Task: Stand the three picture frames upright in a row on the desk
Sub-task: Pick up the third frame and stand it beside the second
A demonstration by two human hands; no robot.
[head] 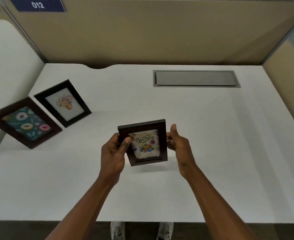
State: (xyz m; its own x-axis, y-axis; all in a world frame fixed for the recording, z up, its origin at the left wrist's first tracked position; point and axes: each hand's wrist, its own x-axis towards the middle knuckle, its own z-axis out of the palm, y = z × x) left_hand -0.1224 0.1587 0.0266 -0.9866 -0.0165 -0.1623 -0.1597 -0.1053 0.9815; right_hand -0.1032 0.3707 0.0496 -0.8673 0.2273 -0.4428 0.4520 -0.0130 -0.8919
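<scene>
Both my hands hold a small dark frame with a "Happy Birthday" picture [145, 144] above the middle of the white desk [212, 135]. My left hand [114, 153] grips its left edge, thumb on the front. My right hand [178, 141] grips its right edge, fingers behind. The frame faces me, nearly upright. At the left of the desk stand two more dark frames, leaning back: one with a donut picture [24, 122] nearest the left edge, one with a pale flower picture [63, 103] just right of it and farther back.
A grey cable hatch [195, 78] is set into the desk at the back right. Tan partition walls [160, 32] close off the back and right. A white panel [7, 66] rises at the left. My shoes [118, 230] show below the front edge.
</scene>
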